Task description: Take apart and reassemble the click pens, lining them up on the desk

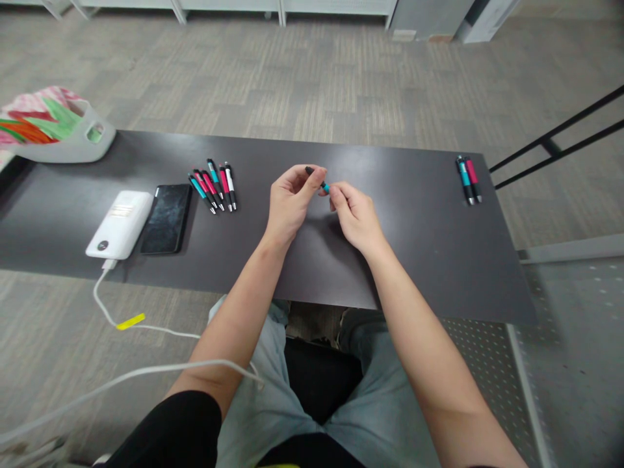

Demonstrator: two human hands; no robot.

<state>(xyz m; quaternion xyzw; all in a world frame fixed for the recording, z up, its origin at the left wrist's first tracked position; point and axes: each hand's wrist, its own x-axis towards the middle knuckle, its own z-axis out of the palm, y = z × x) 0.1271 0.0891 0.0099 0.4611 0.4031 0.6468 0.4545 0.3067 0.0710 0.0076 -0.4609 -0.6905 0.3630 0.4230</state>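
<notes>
Left hand [291, 203]: thumb and fingers pinched on a pen [325, 186], black end projecting above the thumb. Right hand [355, 213]: fingertips closed on the turquoise end of the same pen, which is held tilted above the middle of the tabletop [414, 260]; whether its parts are joined is hidden by the fingers. Likely fault: a slip, since the grip is small and the barrel slim; any small part let go could roll off the near edge. Left of the hands: pen cluster, six pieces [212, 185], turquoise, pink and white, lying close together; a brushing wrist could scatter them. Right: pen pair [468, 180], one turquoise, one pink, near the tabletop's far right corner; a knock there could send either to the floor. Farther left: black phone [166, 220]; just beside it, white power bank [119, 224], its white cable [110, 264] hanging over the near edge. A strand of white cord [146, 371] crosses the left forearm; if connected, a sharp arm movement might drag the power bank.
</notes>
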